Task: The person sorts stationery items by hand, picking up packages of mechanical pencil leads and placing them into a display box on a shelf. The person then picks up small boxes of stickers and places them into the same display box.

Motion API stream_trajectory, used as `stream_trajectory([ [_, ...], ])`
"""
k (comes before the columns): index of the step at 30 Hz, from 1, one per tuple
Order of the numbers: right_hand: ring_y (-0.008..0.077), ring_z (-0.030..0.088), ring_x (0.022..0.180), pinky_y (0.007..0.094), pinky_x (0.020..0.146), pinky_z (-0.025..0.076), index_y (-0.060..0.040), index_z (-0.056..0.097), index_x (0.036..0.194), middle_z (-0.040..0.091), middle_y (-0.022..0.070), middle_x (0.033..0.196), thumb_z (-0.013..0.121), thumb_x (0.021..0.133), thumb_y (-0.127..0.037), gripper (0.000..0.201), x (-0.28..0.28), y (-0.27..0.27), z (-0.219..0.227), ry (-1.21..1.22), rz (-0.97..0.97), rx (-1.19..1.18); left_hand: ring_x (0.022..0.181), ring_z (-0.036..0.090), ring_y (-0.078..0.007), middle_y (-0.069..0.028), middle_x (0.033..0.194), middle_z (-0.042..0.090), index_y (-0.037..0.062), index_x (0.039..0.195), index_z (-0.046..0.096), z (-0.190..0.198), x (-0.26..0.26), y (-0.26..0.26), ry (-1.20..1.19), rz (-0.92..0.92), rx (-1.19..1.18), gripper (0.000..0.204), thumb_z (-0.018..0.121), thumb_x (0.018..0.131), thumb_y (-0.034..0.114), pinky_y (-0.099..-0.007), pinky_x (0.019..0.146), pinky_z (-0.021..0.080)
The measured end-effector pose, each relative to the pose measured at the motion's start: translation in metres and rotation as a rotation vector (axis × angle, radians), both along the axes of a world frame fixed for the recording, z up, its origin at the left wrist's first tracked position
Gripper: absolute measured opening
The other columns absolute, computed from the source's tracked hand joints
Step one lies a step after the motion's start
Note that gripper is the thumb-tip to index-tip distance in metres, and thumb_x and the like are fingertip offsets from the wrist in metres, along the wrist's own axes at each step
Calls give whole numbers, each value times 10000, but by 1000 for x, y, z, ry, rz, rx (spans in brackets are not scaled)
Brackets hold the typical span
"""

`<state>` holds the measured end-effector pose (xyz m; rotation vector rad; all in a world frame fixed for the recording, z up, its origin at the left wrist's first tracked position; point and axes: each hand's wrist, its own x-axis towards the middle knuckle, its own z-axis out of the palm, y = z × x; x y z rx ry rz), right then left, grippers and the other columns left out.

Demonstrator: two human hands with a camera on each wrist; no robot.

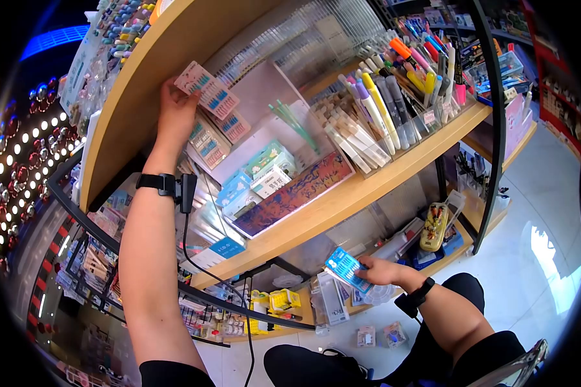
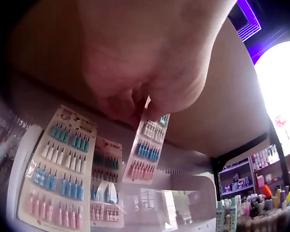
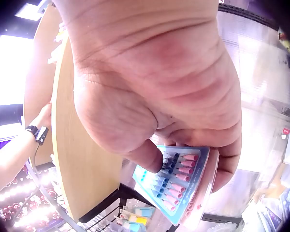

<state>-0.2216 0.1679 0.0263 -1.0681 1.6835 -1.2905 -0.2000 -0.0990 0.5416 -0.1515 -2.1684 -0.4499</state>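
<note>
Head view: my left grip (image 1: pixel 177 106) pinches a pink rectangular blister card (image 1: pixel 205 89) by a pale plastic bin (image 1: pixel 259 87); my right grip (image 1: pixel 382 271) holds blue-edged blister cards (image 1: pixel 344 267).

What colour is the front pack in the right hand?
The front pack is blue, clearest in the head view.

Colourful markers (image 1: pixel 382 106), yellow case (image 1: pixel 434 227), glossy floor (image 1: pixel 529 193).

A wooden board (image 1: pixel 126 106) blocks one side of the left hand's (image 1: pixel 177 113) pinch, while the tray's (image 1: pixel 258 87) bare part leaves room on the other.
</note>
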Motion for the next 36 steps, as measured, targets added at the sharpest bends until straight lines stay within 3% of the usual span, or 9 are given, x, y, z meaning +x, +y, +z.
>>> stream_trajectory([
  [3, 225, 660, 1000, 358, 877, 522, 42, 591, 1281, 708, 158, 1115, 600, 1014, -253, 398, 2, -3, -1, 13, 2, -13, 1146, 651, -239, -204, 1234, 648, 43, 1432, 328, 1, -5, -11, -24, -20, 69, 584, 673, 961, 45, -329, 936, 518],
  [6, 316, 691, 1062, 392, 912, 529, 51, 581, 1308, 711, 227, 1164, 597, 996, -282, 457, 3, -2, 3, 11, 15, 4, 1057, 691, -240, -188, 1121, 692, 40, 1413, 343, 0, -7, -16, -143, 156, 30, 583, 687, 942, 38, -335, 850, 545],
  [11, 310, 691, 1063, 387, 918, 527, 49, 571, 1324, 707, 225, 1179, 597, 994, -283, 468, 6, 1, 11, 4, 32, 11, 909, 715, -216, -156, 955, 714, 71, 1435, 419, -8, -2, -2, -291, 226, -14, 600, 714, 913, 41, -342, 767, 557],
  [15, 305, 687, 1076, 382, 927, 524, 49, 561, 1346, 699, 226, 1203, 593, 997, -280, 481, 8, 7, 26, 26, 38, 42, 895, 716, -234, -129, 972, 720, 107, 1419, 504, -7, -13, -32, -279, 253, -101, 574, 732, 894, 62, -349, 765, 559],
  [18, 307, 682, 1091, 381, 937, 521, 48, 554, 1357, 693, 230, 1216, 589, 999, -281, 487, 7, 6, 25, 9, 57, 59, 998, 696, -296, -125, 1059, 714, 123, 1363, 586, -9, -10, -27, -241, 386, -254, 549, 783, 852, 151, -391, 846, 549],
  [20, 310, 682, 1091, 382, 938, 521, 48, 554, 1357, 693, 232, 1216, 588, 1000, -282, 487, 6, 4, 21, 17, 54, 60, 1216, 580, -324, -120, 1257, 638, 138, 1343, 617, -11, -5, -21, -107, 683, -621, 584, 818, 810, 265, -450, 1011, 463],
  [23, 317, 684, 1088, 384, 940, 521, 49, 553, 1357, 693, 233, 1213, 586, 1002, -285, 489, 6, 3, 21, 29, 54, 69, 1378, 409, -320, -104, 1418, 510, 148, 1342, 632, -15, 5, 11, -155, 860, -630, 609, 823, 795, 335, -502, 1120, 335],
  [27, 324, 687, 1079, 390, 937, 523, 42, 553, 1359, 697, 231, 1205, 591, 1002, -289, 488, 5, -1, 14, 21, 56, 58, 1418, 341, -319, -83, 1466, 446, 151, 1367, 616, -12, 5, 17, -233, 907, -606, 632, 808, 809, 375, -532, 1136, 290],
  [36, 328, 687, 1066, 400, 926, 522, 28, 581, 1317, 702, 227, 1183, 596, 1004, -286, 444, 6, -2, 14, 18, 50, 60, 1441, 362, -363, -144, 1504, 429, 167, 1463, 514, -9, 1, 20, -353, 1087, -622, 781, 746, 822, 549, -543, 1142, 342],
])
